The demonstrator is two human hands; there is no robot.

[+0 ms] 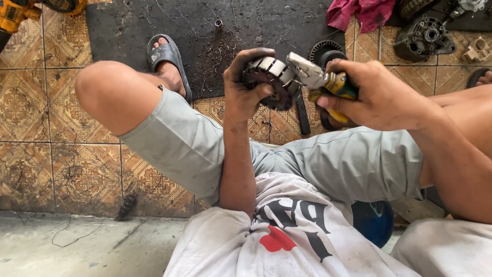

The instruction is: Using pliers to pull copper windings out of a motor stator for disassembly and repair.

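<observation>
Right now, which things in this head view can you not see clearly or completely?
- Round metal part: its near side is hidden by the left hand.
- Pliers: the yellow handles are covered by the right hand.
- Yellow power tool: cut off by the top left edge.
- Blue round object: mostly hidden under the shorts.

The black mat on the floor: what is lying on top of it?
On the black mat lie a sandalled foot, wire scraps and a small ring. Its near edge is covered by the left hand.
</observation>
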